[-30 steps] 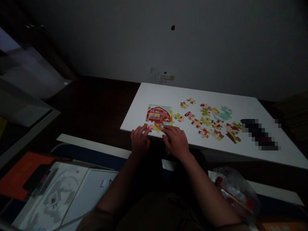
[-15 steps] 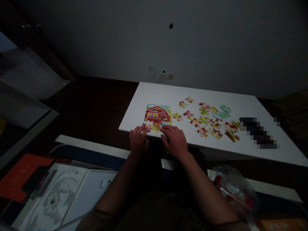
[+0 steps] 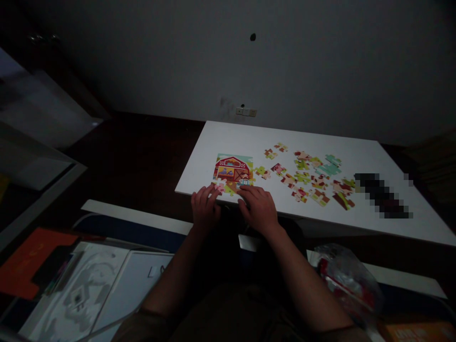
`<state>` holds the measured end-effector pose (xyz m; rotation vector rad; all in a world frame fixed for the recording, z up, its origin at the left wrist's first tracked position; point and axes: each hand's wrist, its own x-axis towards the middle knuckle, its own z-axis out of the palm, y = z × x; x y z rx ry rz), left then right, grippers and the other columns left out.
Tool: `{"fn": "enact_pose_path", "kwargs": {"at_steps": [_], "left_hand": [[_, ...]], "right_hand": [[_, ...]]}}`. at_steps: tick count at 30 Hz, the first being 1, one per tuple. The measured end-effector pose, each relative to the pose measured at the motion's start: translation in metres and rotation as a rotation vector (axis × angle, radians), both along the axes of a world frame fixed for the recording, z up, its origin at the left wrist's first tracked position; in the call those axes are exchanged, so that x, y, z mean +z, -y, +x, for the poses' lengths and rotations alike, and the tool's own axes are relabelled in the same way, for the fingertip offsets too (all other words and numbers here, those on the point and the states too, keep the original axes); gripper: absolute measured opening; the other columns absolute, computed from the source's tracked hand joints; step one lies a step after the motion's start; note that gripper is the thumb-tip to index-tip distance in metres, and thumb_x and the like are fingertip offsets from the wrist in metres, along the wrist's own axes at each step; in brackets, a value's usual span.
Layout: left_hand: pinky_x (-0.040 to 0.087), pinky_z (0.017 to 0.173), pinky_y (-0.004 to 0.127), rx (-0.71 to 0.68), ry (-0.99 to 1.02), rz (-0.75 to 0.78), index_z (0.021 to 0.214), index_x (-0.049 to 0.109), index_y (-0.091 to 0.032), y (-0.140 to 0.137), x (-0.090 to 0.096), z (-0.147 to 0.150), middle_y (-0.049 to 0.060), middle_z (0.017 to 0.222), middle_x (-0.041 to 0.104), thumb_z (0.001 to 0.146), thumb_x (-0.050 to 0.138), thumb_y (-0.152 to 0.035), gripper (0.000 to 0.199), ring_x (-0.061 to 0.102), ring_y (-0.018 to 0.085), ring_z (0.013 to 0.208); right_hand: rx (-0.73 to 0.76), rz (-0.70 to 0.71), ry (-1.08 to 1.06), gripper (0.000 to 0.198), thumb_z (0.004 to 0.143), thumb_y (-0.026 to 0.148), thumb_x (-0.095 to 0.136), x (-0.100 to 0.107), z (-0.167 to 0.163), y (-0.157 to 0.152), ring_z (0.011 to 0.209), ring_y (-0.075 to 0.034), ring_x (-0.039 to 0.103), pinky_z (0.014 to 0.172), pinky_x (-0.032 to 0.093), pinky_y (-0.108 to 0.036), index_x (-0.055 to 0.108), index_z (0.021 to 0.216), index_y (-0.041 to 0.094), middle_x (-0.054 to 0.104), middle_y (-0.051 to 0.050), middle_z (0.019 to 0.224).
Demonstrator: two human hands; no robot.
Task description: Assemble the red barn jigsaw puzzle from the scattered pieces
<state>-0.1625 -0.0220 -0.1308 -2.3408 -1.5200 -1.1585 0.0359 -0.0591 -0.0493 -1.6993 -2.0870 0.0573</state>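
Observation:
A partly joined jigsaw puzzle (image 3: 233,168) with a red barn picture lies flat near the left end of the white table. My left hand (image 3: 205,206) rests at the table's front edge, its fingertips touching the puzzle's lower left corner by a pink piece (image 3: 221,186). At the lower right corner lies my right hand (image 3: 259,206), fingers stretched out over the puzzle's edge. Neither hand shows a piece held in it. A small joined pair of puzzle pieces (image 3: 262,172) sits against the puzzle's right side. The fingertips partly cover the bottom row.
Many loose puzzle pieces (image 3: 302,178) spread over the middle of the white table (image 3: 228,135). A pixelated dark patch (image 3: 384,197) covers something at the right. Below, an orange folder (image 3: 30,261) and a whiteboard (image 3: 131,280) lie left; a clear plastic bag (image 3: 351,280) lies right.

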Motion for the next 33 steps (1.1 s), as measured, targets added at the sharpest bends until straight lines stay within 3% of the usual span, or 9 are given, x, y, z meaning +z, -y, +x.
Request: {"fn": "enact_pose_path", "kwargs": {"at_steps": [17,33], "left_hand": [[0.018,0.113,0.049,0.010,-0.014,-0.001,0.122,0.058,-0.026,0.000,0.000,0.000,0.006,0.136,0.054,0.079,0.053,-0.021,0.043,0.043,0.027,0.130],[0.034,0.106,0.049,-0.066,0.061,-0.078,0.102,0.063,-0.025,-0.001,0.004,-0.019,0.007,0.115,0.067,0.088,0.054,-0.028,0.017,0.053,0.022,0.122]], "right_hand": [[0.004,-0.001,-0.011,0.025,0.091,0.029,0.047,0.000,0.000,0.000,0.117,-0.025,0.049,0.090,0.039,-0.043,0.059,0.112,0.025,0.058,-0.005,0.129],[-0.004,-0.038,0.000,0.027,0.093,0.031,0.041,0.004,-0.001,0.001,0.116,-0.026,0.049,0.090,0.039,-0.044,0.059,0.113,0.026,0.056,-0.004,0.130]]}}
